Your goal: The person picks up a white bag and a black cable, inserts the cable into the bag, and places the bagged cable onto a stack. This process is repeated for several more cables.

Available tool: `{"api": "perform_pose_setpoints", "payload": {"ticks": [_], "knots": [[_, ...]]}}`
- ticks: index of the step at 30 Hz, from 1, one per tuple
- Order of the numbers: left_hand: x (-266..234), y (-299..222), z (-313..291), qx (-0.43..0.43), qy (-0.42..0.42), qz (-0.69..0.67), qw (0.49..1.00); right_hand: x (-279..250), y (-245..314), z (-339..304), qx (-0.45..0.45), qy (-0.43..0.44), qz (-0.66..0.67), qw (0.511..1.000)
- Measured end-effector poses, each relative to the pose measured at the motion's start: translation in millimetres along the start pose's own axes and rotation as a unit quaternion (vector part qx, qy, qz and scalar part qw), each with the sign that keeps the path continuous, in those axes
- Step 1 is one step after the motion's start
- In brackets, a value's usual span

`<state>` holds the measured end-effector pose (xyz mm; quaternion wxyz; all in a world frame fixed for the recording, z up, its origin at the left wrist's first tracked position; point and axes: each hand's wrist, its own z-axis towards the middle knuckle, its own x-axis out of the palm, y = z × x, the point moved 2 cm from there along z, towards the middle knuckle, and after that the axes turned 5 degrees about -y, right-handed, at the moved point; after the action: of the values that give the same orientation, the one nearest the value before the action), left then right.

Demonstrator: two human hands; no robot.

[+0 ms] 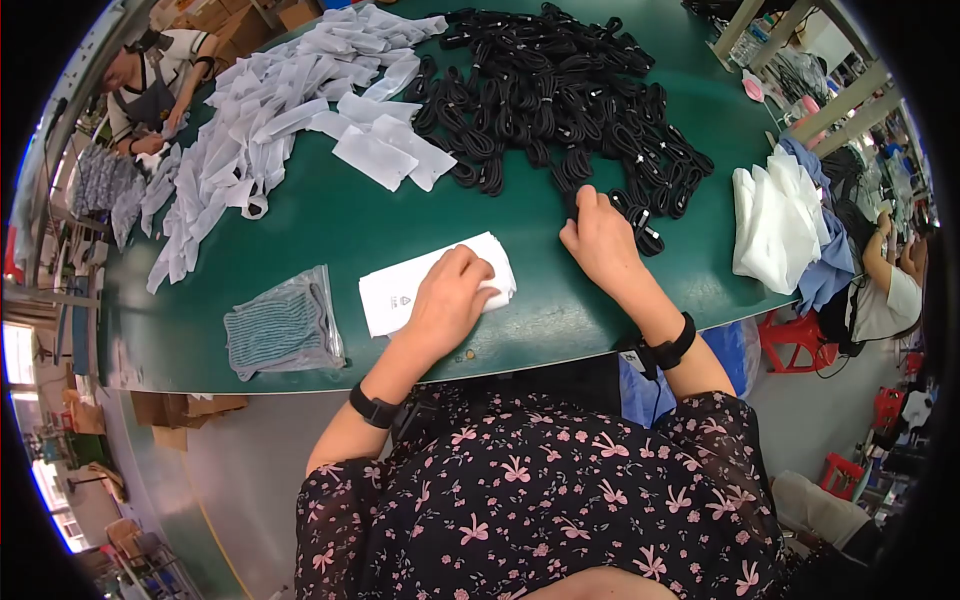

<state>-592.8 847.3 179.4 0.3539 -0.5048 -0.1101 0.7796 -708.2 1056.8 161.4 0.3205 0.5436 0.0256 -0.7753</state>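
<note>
My left hand (453, 293) rests on a flat stack of white plastic bags (385, 303) near the table's front edge. Its fingers are curled, with thumb and forefinger pinching at the top bag. Farther right, my right hand (606, 243) closes its fingertips on a coiled black cable (573, 170) at the near edge of a large heap of black cables (540, 90). The fingers partly hide that coil. Most cables in the heap are looped into small bundles. Left of it spreads a big pile of filled translucent white bags (330, 65).
A clear bag with a grey-green ribbed glove-like textile (278, 325) lies at front left. White plastic sheeting (775, 225) sits at the table's right edge beside blue cloth (822, 260). One person (165, 75) works at far left, another (890, 285) at right. A red stool (795, 342) stands below.
</note>
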Motion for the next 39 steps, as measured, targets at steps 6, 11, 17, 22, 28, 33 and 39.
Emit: {"api": "perform_pose_setpoints", "payload": {"ticks": [6,11,17,22,28,33,39], "knots": [[-6.7,13.4,0.6,-0.015,-0.046,0.079,0.996,-11.7,2.4,-18.1,0.037,-0.002,0.091,0.995],[-1.9,14.5,0.3,-0.1,-0.054,0.02,0.993,-6.8,10.2,-29.5,0.131,0.064,0.288,0.946],[-3.2,6.6,4.5,-0.081,-0.046,0.034,0.995,-6.6,32.1,-35.6,0.093,0.047,0.336,0.936],[-0.5,14.8,-0.6,-0.118,-0.052,0.004,0.992,-12.4,37.1,-45.3,0.106,0.013,0.361,0.927],[-2.8,15.1,-4.9,-0.215,-0.073,-0.096,0.969,-27.8,44.6,-50.0,-0.048,-0.076,0.307,0.947],[-7.6,12.5,-2.9,-0.205,-0.111,-0.158,0.96,-33.8,47.0,-49.9,-0.225,-0.098,0.221,0.944],[-16.7,-4.3,4.4,0.048,-0.07,-0.053,0.995,-36.0,50.6,-54.3,-0.027,0.072,0.363,0.929]]}}
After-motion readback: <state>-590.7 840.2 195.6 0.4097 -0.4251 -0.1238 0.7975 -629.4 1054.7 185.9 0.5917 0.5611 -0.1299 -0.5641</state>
